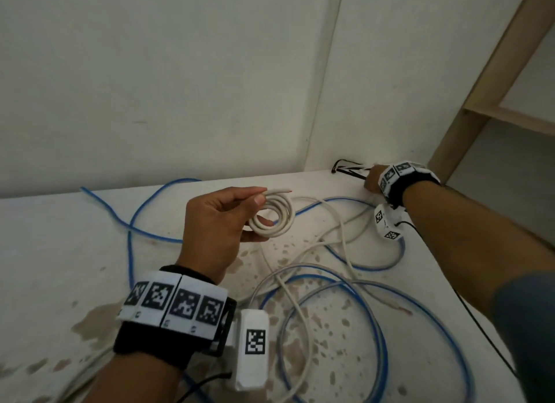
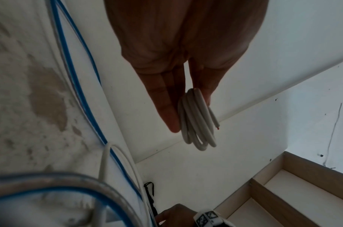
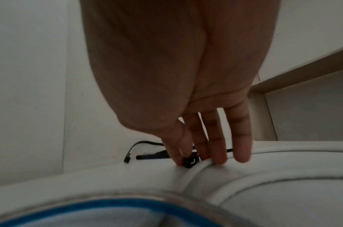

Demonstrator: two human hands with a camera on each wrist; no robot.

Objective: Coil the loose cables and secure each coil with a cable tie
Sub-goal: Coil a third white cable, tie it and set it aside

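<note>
Small round white cable coil (image 1: 271, 219) wound, pinched in left hand (image 1: 216, 228); right hand (image 1: 374, 182) pinching black plastic cable ties (image 3: 190, 161); blue/grey cables (image 1: 354, 285) still loose on surface.

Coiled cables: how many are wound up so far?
1. The white coil is held above the table in the left hand. The blue cable and other white cable lie loose.

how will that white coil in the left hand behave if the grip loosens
The white coil has no tie on it, so its loops would probably spring apart. Its free end juts out straight, which suggests a fairly stiff cable. The left hand lifts it easily, so it's likely light.
</note>
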